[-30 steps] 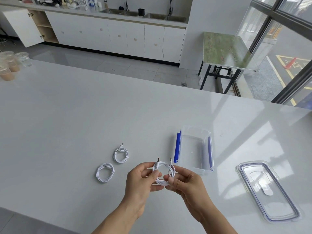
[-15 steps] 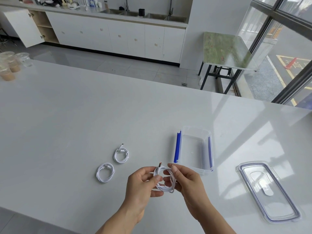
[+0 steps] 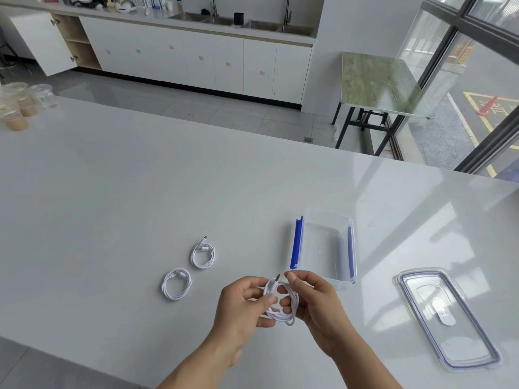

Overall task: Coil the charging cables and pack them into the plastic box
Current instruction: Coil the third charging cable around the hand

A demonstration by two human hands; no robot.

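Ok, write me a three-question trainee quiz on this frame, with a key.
1. True or false: the plastic box already holds a cable.
2. Besides the charging cable that the left hand and right hand hold, how many coiled cables lie on the table?
3. The lid lies: A on the box, B on the table right of the box, C under the hands.
Key: 1 false; 2 two; 3 B.

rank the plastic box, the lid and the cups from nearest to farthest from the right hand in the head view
1. plastic box: just beyond the right hand, slightly to its right.
2. lid: farther out on the right, lying flat.
3. cups: far away at the left edge.
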